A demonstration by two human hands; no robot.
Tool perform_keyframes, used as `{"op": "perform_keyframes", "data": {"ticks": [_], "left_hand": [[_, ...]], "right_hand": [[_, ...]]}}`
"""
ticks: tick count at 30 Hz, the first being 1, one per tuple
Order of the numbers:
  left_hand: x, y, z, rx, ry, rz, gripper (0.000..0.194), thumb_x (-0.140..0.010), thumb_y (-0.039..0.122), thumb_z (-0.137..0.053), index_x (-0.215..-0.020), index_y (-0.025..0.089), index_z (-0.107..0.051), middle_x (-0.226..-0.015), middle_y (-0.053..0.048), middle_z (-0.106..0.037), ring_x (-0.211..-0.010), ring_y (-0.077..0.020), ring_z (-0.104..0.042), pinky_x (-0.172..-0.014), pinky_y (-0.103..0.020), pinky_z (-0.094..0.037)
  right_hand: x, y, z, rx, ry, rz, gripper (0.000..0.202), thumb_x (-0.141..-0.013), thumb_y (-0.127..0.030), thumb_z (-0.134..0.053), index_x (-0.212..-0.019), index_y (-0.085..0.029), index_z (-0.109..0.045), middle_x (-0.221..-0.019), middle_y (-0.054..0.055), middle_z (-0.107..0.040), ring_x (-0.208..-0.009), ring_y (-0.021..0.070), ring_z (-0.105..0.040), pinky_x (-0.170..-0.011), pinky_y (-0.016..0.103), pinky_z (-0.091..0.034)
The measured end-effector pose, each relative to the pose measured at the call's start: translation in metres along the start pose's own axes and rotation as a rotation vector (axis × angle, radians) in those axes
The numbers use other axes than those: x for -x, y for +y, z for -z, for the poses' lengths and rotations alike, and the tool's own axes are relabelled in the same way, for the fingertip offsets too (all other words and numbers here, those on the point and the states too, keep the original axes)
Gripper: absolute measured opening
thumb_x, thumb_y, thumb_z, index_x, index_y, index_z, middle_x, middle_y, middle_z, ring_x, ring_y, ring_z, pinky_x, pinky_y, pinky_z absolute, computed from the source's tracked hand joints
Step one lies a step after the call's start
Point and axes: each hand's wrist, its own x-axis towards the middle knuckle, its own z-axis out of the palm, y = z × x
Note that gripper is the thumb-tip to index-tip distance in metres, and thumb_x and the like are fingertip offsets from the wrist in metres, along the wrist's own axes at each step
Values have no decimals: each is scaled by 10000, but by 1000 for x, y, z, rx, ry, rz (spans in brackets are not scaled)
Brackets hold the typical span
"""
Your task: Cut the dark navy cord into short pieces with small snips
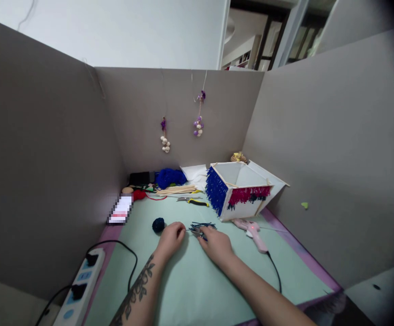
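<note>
My left hand [172, 237] is closed in a pinch at mid-table, apparently on the end of a dark blue yarn strand; the strand itself is barely visible. Just left of it lies a dark blue yarn ball [158, 225]. My right hand [218, 246] is wrapped around small scissors [196, 232], whose metal blades point toward my left hand. Their handles are mostly hidden by my fingers. Beyond the blades, several cut yarn pieces [204, 224] lie in a loose pile.
At the right stands a white box [241, 206] with blue and magenta yarn fringe, beside a pink glue gun [253, 232]. Pliers [193, 202], wooden sticks [176, 190] and blue yarn [170, 178] lie behind. A phone [120, 209] and power strip [81, 285] are left. Grey panels enclose the table.
</note>
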Motion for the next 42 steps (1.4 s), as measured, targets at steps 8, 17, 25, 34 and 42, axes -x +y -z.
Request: {"op": "perform_keyframes", "data": {"ticks": [8, 17, 25, 34, 42], "left_hand": [[0, 1, 0, 26, 0, -20, 175, -802, 198, -422, -753, 179, -589, -772, -42, -622, -736, -168, -556, -683, -262, -404], [1, 6, 2, 76, -11, -50, 179, -808, 209, -425, -757, 174, -592, -766, -36, -620, -726, -158, -551, -672, -253, -401], [1, 10, 8, -65, -40, -81, 178, -805, 191, -440, -801, 179, -617, -824, -66, -642, -801, -193, -557, -764, -298, -402], [-1, 6, 10, -192, 11, -49, 198, -819, 191, -440, -806, 194, -637, -809, -70, -650, -800, -214, -542, -813, -349, -370], [-1, 4, 6, -214, -26, -9, 201, -802, 175, -438, -809, 187, -638, -793, -64, -644, -796, -203, -558, -764, -314, -384]], "right_hand": [[-11, 8, -13, -204, 86, -82, 237, -849, -318, -467, -977, -241, -651, -988, 46, -678, -864, 194, -615, -702, 254, -414], [-28, 2, -34, -875, 28, -119, 269, -724, -360, -562, -851, -136, -641, -780, 48, -680, -720, 186, -590, -649, 260, -424], [-30, 14, -25, -708, 108, -120, 238, -761, -326, -467, -676, -152, -605, -625, 18, -603, -623, 162, -527, -577, 241, -367], [-31, 65, -12, -484, 176, -188, 221, -773, -306, -467, -748, -169, -638, -706, 31, -658, -688, 192, -580, -611, 246, -387], [-32, 68, -11, -269, 132, -248, 216, -806, -294, -486, -869, -193, -665, -804, 65, -693, -770, 206, -624, -645, 244, -389]]}}
